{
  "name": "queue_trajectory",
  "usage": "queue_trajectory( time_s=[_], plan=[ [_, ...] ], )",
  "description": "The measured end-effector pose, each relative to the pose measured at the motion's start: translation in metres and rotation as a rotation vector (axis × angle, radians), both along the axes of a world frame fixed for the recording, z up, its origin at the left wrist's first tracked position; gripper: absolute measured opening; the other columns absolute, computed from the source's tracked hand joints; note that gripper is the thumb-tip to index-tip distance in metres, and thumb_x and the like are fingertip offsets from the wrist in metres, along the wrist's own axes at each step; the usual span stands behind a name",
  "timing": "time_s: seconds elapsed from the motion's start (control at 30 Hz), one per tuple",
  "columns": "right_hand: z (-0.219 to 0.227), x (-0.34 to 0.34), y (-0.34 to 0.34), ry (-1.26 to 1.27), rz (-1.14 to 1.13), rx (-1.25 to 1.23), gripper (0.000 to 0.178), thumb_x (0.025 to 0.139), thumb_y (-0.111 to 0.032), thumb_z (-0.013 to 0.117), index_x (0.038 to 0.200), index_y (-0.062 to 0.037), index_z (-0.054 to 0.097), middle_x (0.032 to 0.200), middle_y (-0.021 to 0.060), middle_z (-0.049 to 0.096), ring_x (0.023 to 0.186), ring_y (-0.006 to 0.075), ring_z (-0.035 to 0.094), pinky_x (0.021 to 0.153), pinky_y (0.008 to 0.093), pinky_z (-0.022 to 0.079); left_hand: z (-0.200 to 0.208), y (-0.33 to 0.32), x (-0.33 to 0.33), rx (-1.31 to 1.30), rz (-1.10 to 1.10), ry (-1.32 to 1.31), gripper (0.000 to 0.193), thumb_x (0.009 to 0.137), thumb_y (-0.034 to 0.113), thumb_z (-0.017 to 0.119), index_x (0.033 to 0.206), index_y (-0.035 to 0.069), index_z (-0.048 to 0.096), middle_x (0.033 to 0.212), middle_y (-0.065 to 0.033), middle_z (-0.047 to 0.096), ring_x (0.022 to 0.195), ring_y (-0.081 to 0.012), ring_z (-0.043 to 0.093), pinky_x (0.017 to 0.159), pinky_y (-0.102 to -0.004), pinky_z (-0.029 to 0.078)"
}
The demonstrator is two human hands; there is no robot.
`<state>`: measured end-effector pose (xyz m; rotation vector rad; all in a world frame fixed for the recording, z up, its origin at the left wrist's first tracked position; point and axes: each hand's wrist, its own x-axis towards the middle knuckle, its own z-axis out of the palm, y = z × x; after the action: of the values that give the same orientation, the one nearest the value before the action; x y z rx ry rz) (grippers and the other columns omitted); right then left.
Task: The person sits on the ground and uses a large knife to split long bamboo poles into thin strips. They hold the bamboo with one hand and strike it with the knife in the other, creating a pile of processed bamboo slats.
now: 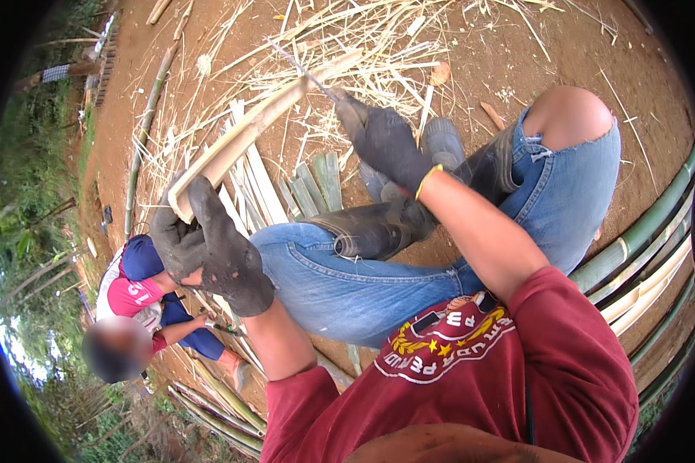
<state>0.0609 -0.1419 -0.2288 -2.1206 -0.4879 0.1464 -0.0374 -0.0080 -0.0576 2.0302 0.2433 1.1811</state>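
Observation:
My left hand (207, 248), in a dirty black glove, grips the near end of a split bamboo slat (243, 139) that slants up and away toward the right. My right hand (382, 139), also gloved in black, is closed on the handle of a knife (301, 68) whose blade meets the slat's far end. Both hands work above my jeans-clad legs (347, 278) and black rubber boots (378, 228). The knife handle is hidden inside the glove.
Bamboo strips (309, 185) and pale shavings (363, 46) litter the red dirt ahead. Long green bamboo poles (641, 239) lie at my right; another pole (143, 131) lies at left. A person in a pink and blue shirt (135, 289) crouches at lower left with more slats.

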Motion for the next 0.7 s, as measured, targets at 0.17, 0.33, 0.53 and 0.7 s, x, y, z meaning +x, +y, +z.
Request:
queue_trajectory(
  time_s=[0.17,0.33,0.53,0.7],
  plan=[
    [0.087,-0.043,0.012,-0.17,0.247,0.169,0.052,0.098,-0.033,0.048,0.147,-0.0188,0.036,0.079,0.0155,0.066,0.072,0.0307,0.068,0.057,0.041,0.053,-0.005,0.007,-0.006,-0.026,0.061,0.061,0.016,0.086,0.009,0.071,0.09,-0.002,0.061,0.072,-0.0002,0.058,0.061,-0.0039,0.048,0.058,-0.0182,0.038],
    [0.058,-0.033,0.013,-0.279,0.102,0.073,0.048,0.098,-0.029,0.048,0.143,-0.012,0.043,0.071,0.0132,0.065,0.064,0.0292,0.067,0.052,0.0409,0.052,-0.003,0.002,-0.005,-0.019,0.097,0.063,0.018,0.088,0.014,0.07,0.087,0.0,0.059,0.07,-0.0004,0.057,0.06,-0.0041,0.045,0.055,-0.0196,0.035],
    [-0.062,0.029,-0.003,0.029,-0.09,-0.141,0.055,0.102,-0.046,0.029,0.14,-0.0118,0.048,0.088,0.0198,0.069,0.081,0.0346,0.069,0.07,0.0469,0.055,-0.001,0.003,-0.002,0.05,0.136,0.075,0.018,0.088,0.013,0.069,0.091,-0.002,0.06,0.076,-0.0041,0.061,0.064,-0.0068,0.049,0.059,-0.021,0.038],
    [-0.033,0.001,0.021,-0.256,0.035,-0.065,0.041,0.102,-0.022,0.034,0.14,-0.0103,0.043,0.078,0.0177,0.068,0.064,0.0331,0.067,0.055,0.0452,0.054,-0.01,0.019,-0.009,0.135,0.034,0.06,0.023,0.092,0.008,0.064,0.107,-0.009,0.062,0.091,-0.0109,0.062,0.08,-0.0167,0.061,0.075,-0.0276,0.049]
  ],
)
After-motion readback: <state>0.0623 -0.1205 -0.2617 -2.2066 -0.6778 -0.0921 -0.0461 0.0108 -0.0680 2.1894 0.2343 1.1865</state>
